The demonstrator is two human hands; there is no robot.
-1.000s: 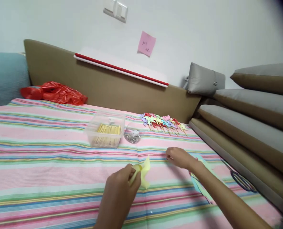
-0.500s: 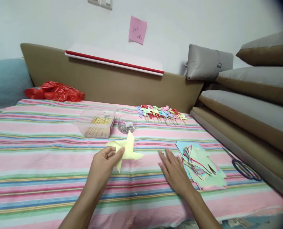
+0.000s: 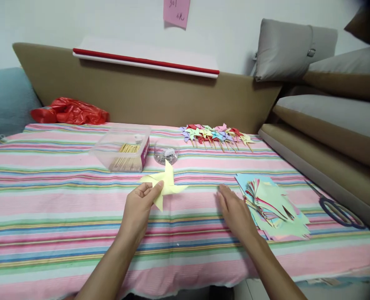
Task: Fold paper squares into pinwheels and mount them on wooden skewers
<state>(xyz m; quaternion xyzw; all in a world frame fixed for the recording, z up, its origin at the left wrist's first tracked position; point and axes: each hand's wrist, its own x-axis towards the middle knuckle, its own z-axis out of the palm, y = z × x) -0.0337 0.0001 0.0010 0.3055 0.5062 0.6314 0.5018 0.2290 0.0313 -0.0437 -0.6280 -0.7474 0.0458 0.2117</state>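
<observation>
L hand (image 3: 137, 205) pinched on ylw pinwheel (image 3: 169, 182) nr ctr, R hand (image 3: 234, 210) grip unclear.

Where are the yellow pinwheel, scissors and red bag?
Yellow pinwheel (image 3: 167, 183), head view: its folded middle.
Scissors (image 3: 325, 201), head view: dark handles, near the blades.
Red bag (image 3: 80, 113), head view: its crumpled middle.

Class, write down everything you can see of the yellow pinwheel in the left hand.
The pinwheel is plain pale yellow and looks like folded paper, with four pointed blades spreading from its middle. No stick shows on it. The left hand pinches it, thumb towards the camera; it seems held above the striped cloth.
</observation>
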